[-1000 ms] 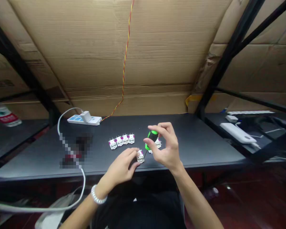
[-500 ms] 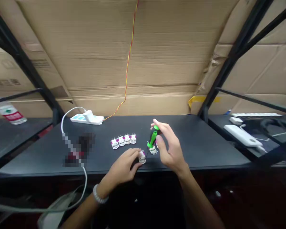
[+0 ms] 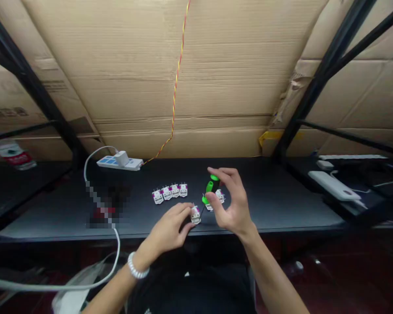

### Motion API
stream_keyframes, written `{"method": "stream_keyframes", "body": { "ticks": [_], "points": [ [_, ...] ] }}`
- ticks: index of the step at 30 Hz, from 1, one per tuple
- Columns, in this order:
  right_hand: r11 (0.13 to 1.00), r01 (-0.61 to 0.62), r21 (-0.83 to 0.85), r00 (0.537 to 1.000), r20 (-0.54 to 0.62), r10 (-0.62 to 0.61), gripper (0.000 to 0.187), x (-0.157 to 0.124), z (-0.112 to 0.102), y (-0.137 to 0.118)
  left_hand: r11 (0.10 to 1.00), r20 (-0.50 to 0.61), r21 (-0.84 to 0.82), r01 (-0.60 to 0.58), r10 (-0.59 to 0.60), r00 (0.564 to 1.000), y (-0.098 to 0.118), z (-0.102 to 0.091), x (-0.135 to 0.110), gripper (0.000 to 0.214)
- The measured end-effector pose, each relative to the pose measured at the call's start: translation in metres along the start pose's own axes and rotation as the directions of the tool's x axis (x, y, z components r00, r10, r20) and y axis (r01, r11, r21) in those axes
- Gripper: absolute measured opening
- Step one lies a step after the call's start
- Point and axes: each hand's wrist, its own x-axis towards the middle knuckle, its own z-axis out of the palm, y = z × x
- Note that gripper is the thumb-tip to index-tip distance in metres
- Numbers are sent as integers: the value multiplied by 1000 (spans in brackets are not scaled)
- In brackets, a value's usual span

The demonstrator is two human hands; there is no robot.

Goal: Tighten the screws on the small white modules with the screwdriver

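I see my left hand [image 3: 170, 226] pinching a small white switch [image 3: 195, 214] against the black table [image 3: 281, 196], just in front of the row of four switches [image 3: 170, 191] and to its right. My right hand [image 3: 232, 206] is closed round a green-handled screwdriver [image 3: 210, 188], tilted right of the row, tip down by that switch. The hands are close, not touching

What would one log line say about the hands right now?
left hand: pinches small white part on black table | right hand: grips green screwdriver, tip toward part | behind: row of four parts
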Motion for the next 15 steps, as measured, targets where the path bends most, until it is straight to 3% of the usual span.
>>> {"method": "stream_keyframes", "body": {
  "ticks": [2,7,12,15],
  "points": [
    [999,0,-32,1000,-27,-1,46,0,0,-1,1000,1,4,-1,1,1000,-1,1,0,19],
    [997,-3,77,997,77,-3,54,1,-1,-1,1000,9,7,3,-3,1000,-2,1,0,17],
    [999,-20,-41,1000,-23,19,49,1,-1,-2,1000,7,2,7,-7,1000,-1,0,0,17],
    [999,-34,27,999,33,33,56,-1,-1,-1,1000,-2,7,-5,5,1000,0,0,0,19]
  ]
}}
